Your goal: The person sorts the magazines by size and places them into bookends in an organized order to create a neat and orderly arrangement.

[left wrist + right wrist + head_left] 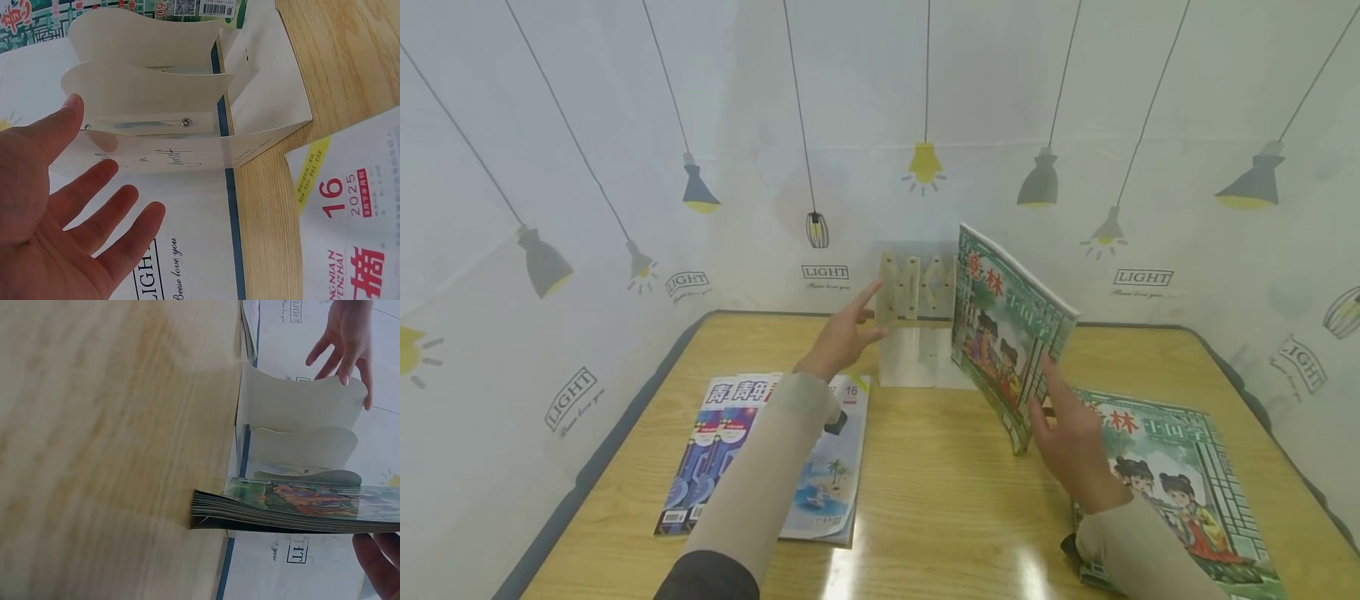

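Note:
My right hand [1075,442] grips the near edge of a green-covered magazine [1003,333], which stands upright at the right side of a white expandable bookshelf [906,358]. In the right wrist view, the magazine's page edges [250,512] face the camera, and only fingertips [378,562] show behind it. At the shelf's left side my left hand [842,337] reaches to the outer divider, fingers spread and fairly straight. The left wrist view shows the thumb tip by the edge of that divider [150,150]; whether it touches is hard to tell. Wavy dividers [144,94] stand inside the shelf.
Left of the shelf lie several overlapping magazines, including purple-blue ones [700,467] and one with a beach cover [827,492]. Another green magazine [1187,500] lies flat under my right forearm. Behind the wooden table [940,475] rises a white lamp-patterned curtain [865,167].

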`<action>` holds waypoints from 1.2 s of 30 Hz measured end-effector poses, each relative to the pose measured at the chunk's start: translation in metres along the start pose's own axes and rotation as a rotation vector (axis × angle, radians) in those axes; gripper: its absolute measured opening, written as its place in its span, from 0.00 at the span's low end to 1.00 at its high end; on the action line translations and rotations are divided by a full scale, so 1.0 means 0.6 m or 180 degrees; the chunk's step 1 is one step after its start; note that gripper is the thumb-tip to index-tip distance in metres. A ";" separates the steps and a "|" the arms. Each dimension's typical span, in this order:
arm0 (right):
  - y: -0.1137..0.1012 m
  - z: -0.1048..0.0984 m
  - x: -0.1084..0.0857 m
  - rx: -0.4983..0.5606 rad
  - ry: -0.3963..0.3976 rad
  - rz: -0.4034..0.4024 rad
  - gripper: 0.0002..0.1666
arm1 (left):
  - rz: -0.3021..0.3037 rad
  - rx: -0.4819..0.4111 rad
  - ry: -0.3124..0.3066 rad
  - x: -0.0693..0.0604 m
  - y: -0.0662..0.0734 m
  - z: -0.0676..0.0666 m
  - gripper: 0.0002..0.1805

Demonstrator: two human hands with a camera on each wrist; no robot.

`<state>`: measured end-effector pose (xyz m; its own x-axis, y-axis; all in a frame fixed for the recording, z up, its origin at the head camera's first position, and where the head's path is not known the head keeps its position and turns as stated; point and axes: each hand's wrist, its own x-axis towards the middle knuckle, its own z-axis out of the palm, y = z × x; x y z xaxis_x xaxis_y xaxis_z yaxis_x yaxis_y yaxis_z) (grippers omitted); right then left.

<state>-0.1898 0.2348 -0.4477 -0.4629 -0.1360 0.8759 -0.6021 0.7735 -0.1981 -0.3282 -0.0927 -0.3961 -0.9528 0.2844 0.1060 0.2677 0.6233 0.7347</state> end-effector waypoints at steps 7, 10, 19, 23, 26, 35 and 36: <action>-0.006 0.003 -0.011 0.0101 -0.0063 -0.0002 0.31 | -0.0002 0.0029 -0.0019 0.000 0.001 -0.003 0.46; -0.007 0.011 -0.012 0.0163 -0.0008 -0.0001 0.30 | 0.0002 0.0049 -0.0018 0.001 0.000 -0.003 0.46; -0.008 0.026 -0.001 0.0305 0.0048 -0.0120 0.29 | 0.0042 0.0068 -0.0016 0.003 0.001 -0.002 0.47; -0.007 0.034 0.003 0.0285 0.0035 -0.0123 0.29 | 0.0084 0.0081 0.0005 0.004 0.000 -0.001 0.47; -0.004 0.043 0.004 0.0289 0.0039 -0.0128 0.29 | 0.0085 0.0080 -0.0011 0.004 -0.002 0.000 0.47; 0.002 0.061 0.003 0.0277 0.0022 -0.0044 0.37 | 0.0082 0.0121 0.0004 0.004 -0.003 0.002 0.47; 0.002 0.062 0.004 0.0275 0.0027 -0.0030 0.39 | 0.0103 0.0143 0.0012 0.004 -0.004 0.002 0.47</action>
<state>-0.2159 0.2123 -0.4624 -0.4516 -0.1375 0.8815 -0.6604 0.7159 -0.2267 -0.3311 -0.0923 -0.3983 -0.9441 0.3023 0.1318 0.3045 0.6459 0.7001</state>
